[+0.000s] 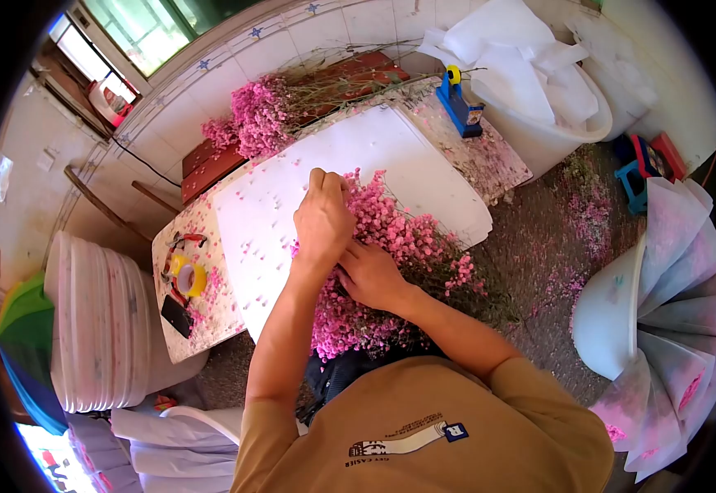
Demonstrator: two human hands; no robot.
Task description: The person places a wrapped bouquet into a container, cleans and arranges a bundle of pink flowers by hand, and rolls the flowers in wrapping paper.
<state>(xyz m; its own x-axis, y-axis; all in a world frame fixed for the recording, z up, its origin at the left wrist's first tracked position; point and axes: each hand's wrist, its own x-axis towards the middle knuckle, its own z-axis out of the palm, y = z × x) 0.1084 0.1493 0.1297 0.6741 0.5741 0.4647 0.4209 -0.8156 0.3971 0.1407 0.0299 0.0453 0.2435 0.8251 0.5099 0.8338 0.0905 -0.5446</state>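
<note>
A large bunch of small pink flowers [399, 238] lies against my body, over the near edge of a stack of white paper sheets [267, 205]. My left hand [323, 215] is closed above the flowers, its fingers pressed together and pointing away from me; what they hold, if anything, is too small to tell. Just below and to the right, my right hand [370, 275] rests at the bunch, fingers bent among the blossoms, with its fingertips partly hidden beside my left wrist. Loose pink petals are scattered on the paper.
Another pink bunch [261, 115] lies on a red board [210, 171] at the back. A blue tape dispenser [459, 107] stands back right. Yellow tape [189, 278] and a black phone [176, 315] lie left. White tubs [608, 304] with wrapped bouquets [678, 329] stand right; stacked tubs [103, 320] stand left.
</note>
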